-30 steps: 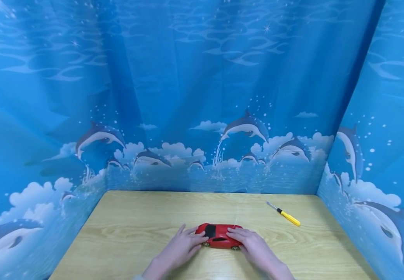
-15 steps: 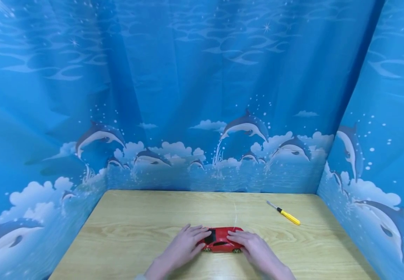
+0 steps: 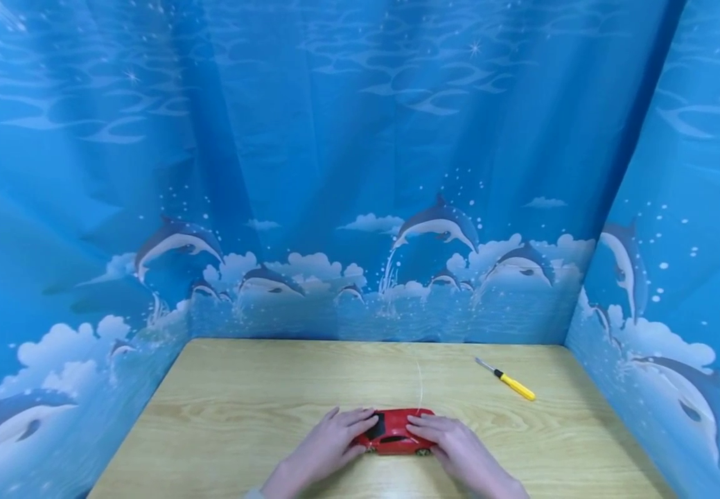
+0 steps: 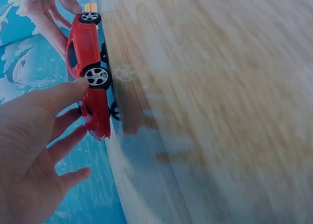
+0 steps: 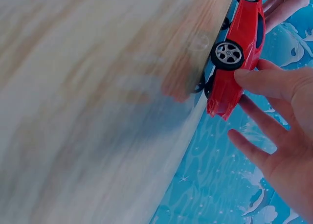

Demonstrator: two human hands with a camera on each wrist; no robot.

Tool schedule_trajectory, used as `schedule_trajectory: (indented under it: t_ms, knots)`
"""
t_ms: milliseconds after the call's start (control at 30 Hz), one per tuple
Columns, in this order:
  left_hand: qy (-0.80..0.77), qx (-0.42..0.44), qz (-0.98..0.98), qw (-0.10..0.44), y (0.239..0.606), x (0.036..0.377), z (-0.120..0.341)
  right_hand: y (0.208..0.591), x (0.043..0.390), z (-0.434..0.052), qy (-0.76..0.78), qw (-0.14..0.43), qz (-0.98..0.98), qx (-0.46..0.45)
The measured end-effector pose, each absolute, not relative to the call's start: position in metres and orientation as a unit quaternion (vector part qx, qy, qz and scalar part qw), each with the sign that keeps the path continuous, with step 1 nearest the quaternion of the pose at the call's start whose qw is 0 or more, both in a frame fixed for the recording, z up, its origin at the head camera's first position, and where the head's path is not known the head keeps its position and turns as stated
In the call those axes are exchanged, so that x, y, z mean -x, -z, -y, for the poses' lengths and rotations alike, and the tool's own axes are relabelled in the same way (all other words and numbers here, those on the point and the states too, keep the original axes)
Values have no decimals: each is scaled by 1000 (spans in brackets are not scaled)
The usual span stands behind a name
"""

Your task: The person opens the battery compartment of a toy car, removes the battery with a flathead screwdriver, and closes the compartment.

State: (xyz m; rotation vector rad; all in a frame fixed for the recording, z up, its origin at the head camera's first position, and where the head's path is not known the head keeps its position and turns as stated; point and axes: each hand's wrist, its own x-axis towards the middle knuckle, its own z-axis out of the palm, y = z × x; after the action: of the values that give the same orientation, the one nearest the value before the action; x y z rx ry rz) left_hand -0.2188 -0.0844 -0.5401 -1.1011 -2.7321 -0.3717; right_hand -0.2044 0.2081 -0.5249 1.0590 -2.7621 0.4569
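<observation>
While my left hand and right hand, only part open, pinch the car by both ends on the table, it could roll away — I think — if one pinch slips.

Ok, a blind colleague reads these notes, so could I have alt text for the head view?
A person's left hand and right hand hold a red toy car by its two ends at a wood-grain table. A yellow-handled screwdriver lies farther back on the right, and blue dolphin-print cloth hangs behind.
</observation>
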Motion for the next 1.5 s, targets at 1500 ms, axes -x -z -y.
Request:
schedule_trajectory:
  t_ms: [1500]
  knots:
    - [168,358,915,83,541,231,89,529,223,-224,-137,143,907,-372]
